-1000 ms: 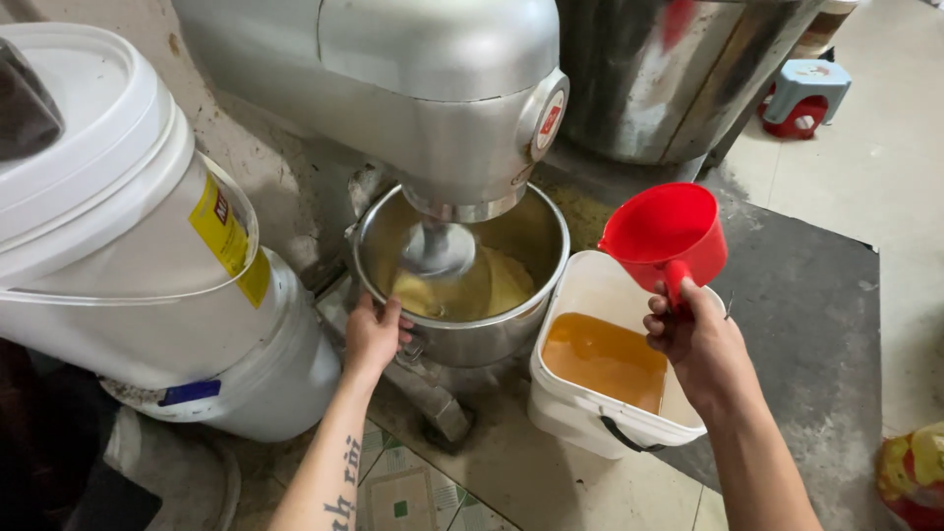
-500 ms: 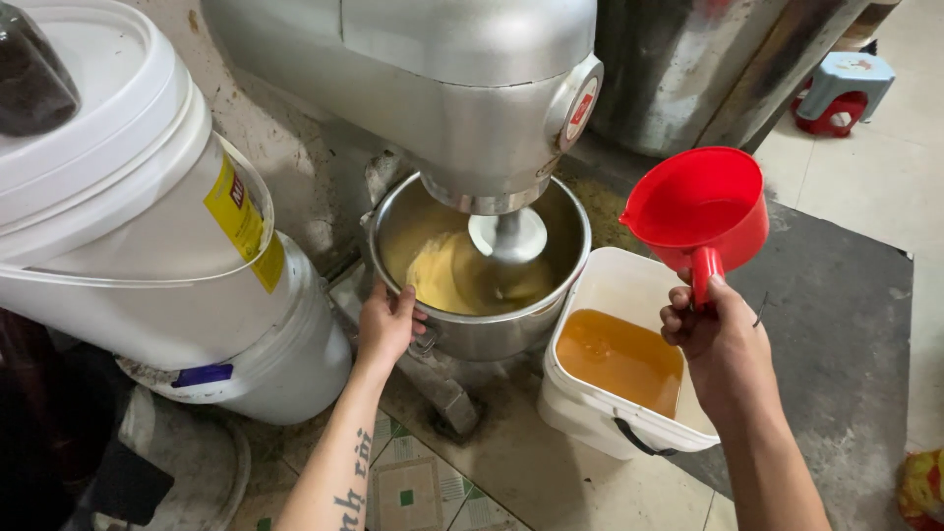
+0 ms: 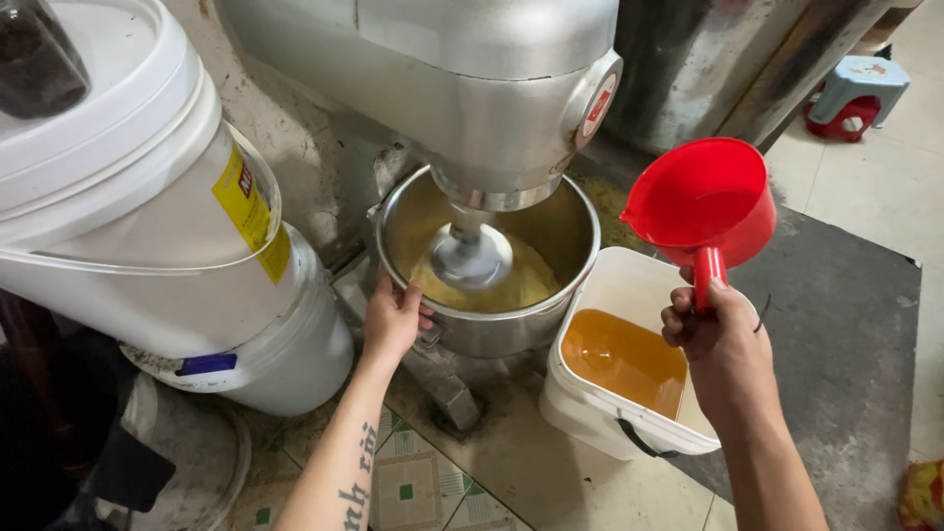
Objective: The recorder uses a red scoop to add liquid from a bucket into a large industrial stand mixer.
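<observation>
My right hand (image 3: 716,339) grips the handle of a red plastic scoop (image 3: 703,202), held upright above a white bucket (image 3: 602,411) that holds amber liquid (image 3: 621,358). My left hand (image 3: 395,317) rests on the near rim of a steel mixing bowl (image 3: 556,313) under a large grey stand mixer (image 3: 472,84). Pale yellow dough (image 3: 526,285) lies in the bowl around the metal beater (image 3: 470,254).
Two stacked white lidded buckets (image 3: 157,246) stand at the left, against the mixer. A big steel drum (image 3: 708,59) is behind, with a small stool (image 3: 854,93) at the far right. A dark mat (image 3: 846,324) covers the floor at right; tiled floor (image 3: 423,487) lies below.
The view has shifted closer. My right hand raised the red scoop slightly to the right of the bowl. The beater's position in the bowl changed; my left hand stayed on the rim.
</observation>
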